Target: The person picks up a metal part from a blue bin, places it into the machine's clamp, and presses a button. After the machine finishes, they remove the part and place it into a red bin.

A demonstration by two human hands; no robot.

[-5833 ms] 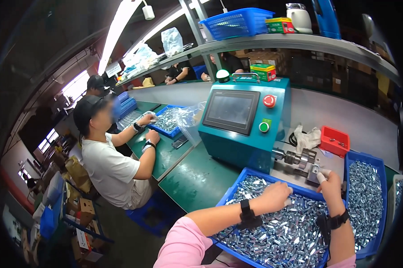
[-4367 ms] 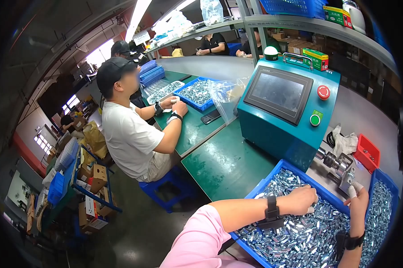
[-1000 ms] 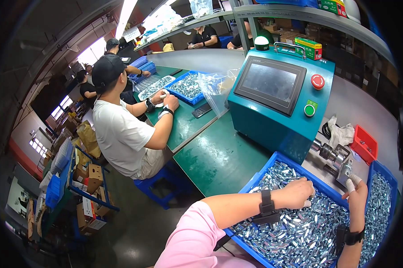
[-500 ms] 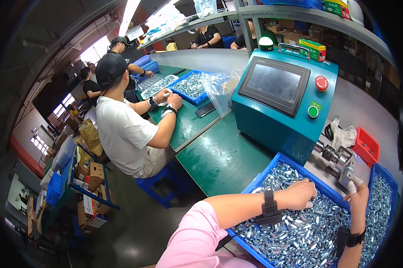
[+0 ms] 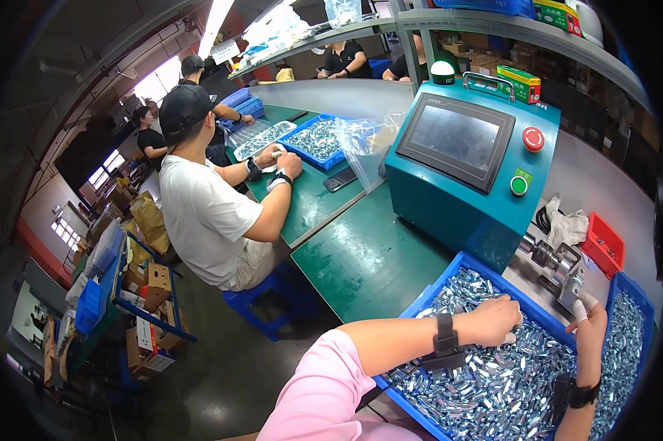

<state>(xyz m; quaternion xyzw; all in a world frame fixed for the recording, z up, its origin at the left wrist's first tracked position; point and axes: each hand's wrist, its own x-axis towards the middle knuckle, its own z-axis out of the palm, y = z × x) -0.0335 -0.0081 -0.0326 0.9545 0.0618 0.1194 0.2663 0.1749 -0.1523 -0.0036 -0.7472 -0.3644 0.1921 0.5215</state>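
My left hand (image 5: pixel 491 322) is over a blue tray (image 5: pixel 421 300) heaped with small shiny metal parts (image 5: pixel 485 382). Its fingers curl down and together, white coverings show on the tips, and whatever they pinch is hidden. My right hand (image 5: pixel 590 328) is raised at the metal fixture (image 5: pixel 568 288) on the side of a teal machine (image 5: pixel 460 209). White wrapping covers some of its fingertips. These fingers are bent close to the fixture's end, and anything between them is too small to make out. Both wrists carry black straps.
Another blue tray (image 5: pixel 646 312) of metal parts is at the far right, below a red bin (image 5: pixel 603 246). A green worktable (image 5: pixel 368 253) stretches left, where a co-worker (image 5: pixel 206 198) in a white shirt sits handling something small. A phone (image 5: pixel 340 179) and a clear plastic bag (image 5: pixel 364 147) lie between us.
The view has shifted very slightly, moving the machine a little to the right in the picture. Both my hands keep nearly the same places, over the tray and at the fixture.
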